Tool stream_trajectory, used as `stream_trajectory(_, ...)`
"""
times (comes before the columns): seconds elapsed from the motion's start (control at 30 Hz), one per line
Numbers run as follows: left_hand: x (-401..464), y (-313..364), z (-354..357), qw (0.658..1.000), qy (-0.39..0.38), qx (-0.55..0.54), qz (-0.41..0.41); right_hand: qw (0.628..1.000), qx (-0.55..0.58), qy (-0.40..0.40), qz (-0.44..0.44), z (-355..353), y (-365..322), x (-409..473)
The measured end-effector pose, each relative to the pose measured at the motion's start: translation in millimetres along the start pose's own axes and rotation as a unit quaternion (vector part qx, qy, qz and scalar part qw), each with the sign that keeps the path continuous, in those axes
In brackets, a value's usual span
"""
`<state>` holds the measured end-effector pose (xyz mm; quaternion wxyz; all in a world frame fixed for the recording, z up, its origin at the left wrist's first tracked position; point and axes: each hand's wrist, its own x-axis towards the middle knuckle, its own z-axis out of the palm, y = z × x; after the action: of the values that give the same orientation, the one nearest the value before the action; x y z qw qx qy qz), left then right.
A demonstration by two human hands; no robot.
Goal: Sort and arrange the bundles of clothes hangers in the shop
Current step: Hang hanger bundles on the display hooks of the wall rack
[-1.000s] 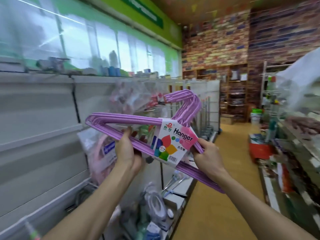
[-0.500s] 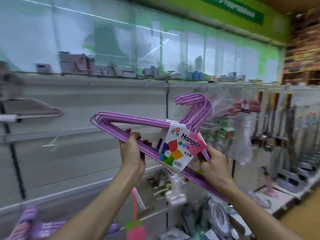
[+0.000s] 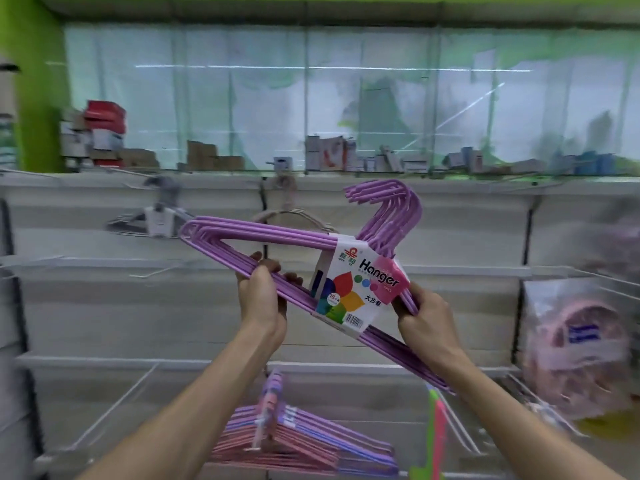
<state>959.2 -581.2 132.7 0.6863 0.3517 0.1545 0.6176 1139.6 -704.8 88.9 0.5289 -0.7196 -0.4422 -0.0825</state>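
A white shelving wall (image 3: 104,313) of horizontal panels filled the lower view, with dark upright rails (image 3: 526,244) and thin wire hooks (image 3: 114,407) sticking out. A top ledge (image 3: 450,183) carried small cardboard boxes (image 3: 207,157), among them a red one (image 3: 104,114) at the left. Behind them stood clear plastic sheeting (image 3: 242,98) that caught streaks of light. A bright green wall (image 3: 38,81) framed it at the left and above.
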Motion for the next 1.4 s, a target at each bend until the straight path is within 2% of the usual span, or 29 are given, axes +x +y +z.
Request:
stream_trajectory(0.4, 106.7, 163.7, -182.2, 0.995, 0.051, 0.049, 0.070, 0.990, 0.058, -0.109, -0.073, 218.5, -156.8, 5.6)
stream_trajectory(0.53, 134.1, 205.2, -231.7, 0.993, 0.069, 0.059, 0.073, 0.986, 0.056, -0.108, -0.111, 275.8, -198.1, 6.4)
stream_trajectory(1.1, 251.3, 353.4, -336.8, 0.978, 0.128, 0.068, 0.150, 0.962, 0.071, -0.144, -0.219, 448.7, -359.6, 68.2)
stream_trajectory(1.4, 344.2, 405.1, -389.4, 0.981, 0.115, 0.043, 0.148, 0.957, 0.070, -0.151, -0.238, 551.7, -411.2, 123.7)
